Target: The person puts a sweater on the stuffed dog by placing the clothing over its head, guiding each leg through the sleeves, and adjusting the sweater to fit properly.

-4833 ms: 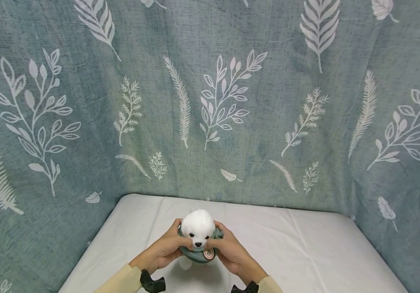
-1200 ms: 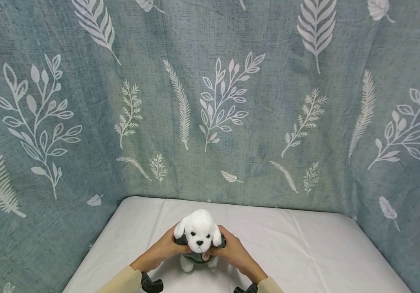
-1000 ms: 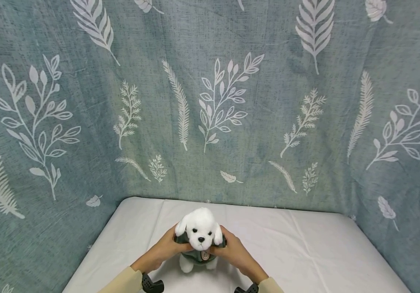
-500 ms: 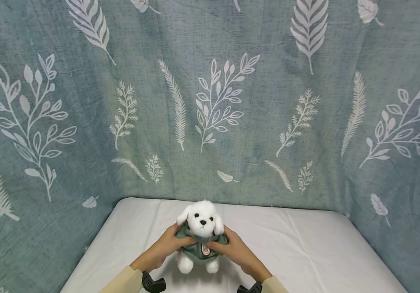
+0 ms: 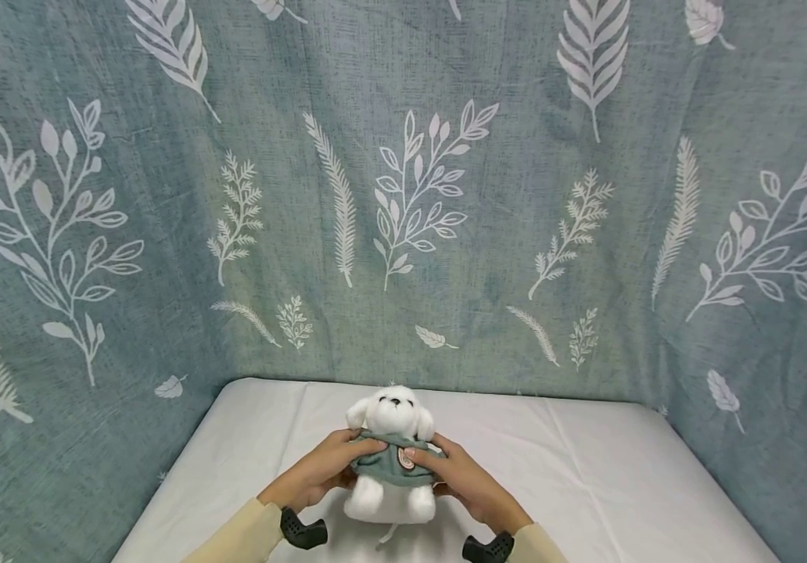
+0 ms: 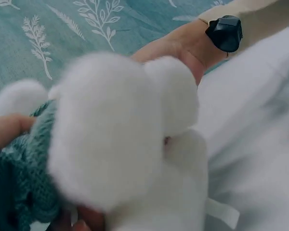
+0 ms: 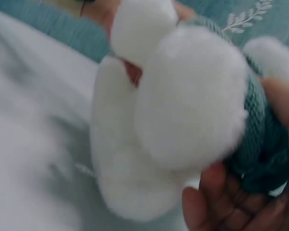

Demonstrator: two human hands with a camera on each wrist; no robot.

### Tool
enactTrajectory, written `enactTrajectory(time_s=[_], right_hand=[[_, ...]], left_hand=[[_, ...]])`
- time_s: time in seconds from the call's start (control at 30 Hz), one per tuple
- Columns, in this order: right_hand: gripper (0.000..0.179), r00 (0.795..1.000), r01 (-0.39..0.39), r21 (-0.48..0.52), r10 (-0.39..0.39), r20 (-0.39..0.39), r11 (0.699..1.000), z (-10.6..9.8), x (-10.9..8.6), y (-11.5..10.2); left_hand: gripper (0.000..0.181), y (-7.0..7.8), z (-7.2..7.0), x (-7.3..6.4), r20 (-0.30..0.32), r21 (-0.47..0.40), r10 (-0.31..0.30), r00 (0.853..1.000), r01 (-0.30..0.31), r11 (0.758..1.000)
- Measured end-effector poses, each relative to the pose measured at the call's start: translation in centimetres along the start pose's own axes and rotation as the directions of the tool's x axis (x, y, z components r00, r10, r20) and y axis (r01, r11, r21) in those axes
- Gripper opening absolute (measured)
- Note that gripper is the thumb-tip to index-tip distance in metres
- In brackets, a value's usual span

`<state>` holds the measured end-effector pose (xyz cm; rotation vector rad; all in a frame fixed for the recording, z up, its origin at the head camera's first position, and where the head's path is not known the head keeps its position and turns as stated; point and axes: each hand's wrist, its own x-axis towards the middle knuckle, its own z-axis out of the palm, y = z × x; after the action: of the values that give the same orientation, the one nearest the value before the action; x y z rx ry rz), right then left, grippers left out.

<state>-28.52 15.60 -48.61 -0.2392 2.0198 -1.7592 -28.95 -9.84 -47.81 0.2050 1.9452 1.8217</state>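
A white plush dog [image 5: 391,422] in a green knitted sweater [image 5: 385,469] is held low over the white-covered table, tipped back so its muzzle points up. Its hind feet and pale underside face the head camera. My left hand [image 5: 319,469] grips one side, thumb across the sweater's front. On the opposite side my right hand [image 5: 470,481] does the same, its thumb beside the round patch [image 5: 406,459]. A white fabric label [image 5: 387,536] hangs from the dog's bottom, also visible in the left wrist view. White paws [image 7: 190,96] fill much of the right wrist view, hiding part of the left hand.
The white table cover [image 5: 586,477] has fold creases and spreads around the dog. Blue-green curtains [image 5: 474,313] with white leaf prints enclose the back and sides. Black wrist devices [image 5: 303,529] sit below both hands at the cream sleeves [image 5: 238,536].
The plush dog has tilted backward: its face, earlier looking down and then forward, now points up and its underside shows. Both hands have kept hold, thumbs higher on the sweater.
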Motion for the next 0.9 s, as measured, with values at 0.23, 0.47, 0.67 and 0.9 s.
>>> enactTrajectory(time_s=[0.23,0.47,0.67,0.9], right_hand=[[0.092,0.995,-0.102,0.067,0.103,-0.009,0.993,0.5,0.1,0.0],[0.086,0.992,-0.115,0.086,0.119,-0.042,0.990,1.1,0.5,0.4],[0.084,0.989,-0.117,0.105,0.126,-0.080,0.988,1.6,1.2,0.8],[0.084,0.977,-0.161,0.109,0.174,-0.122,0.981,1.8,2.1,1.2]], left_hand=[[0.048,0.1,-0.3,0.8,-0.030,-0.016,-0.053,0.998,0.053,0.998],[0.043,-0.2,-0.9,1.2,-0.033,-0.060,-0.079,0.996,0.076,0.995],[0.044,-0.9,-1.0,1.5,-0.040,-0.139,-0.093,0.995,0.086,0.986],[0.052,-1.9,-1.3,2.3,-0.039,-0.181,-0.086,0.995,0.078,0.980]])
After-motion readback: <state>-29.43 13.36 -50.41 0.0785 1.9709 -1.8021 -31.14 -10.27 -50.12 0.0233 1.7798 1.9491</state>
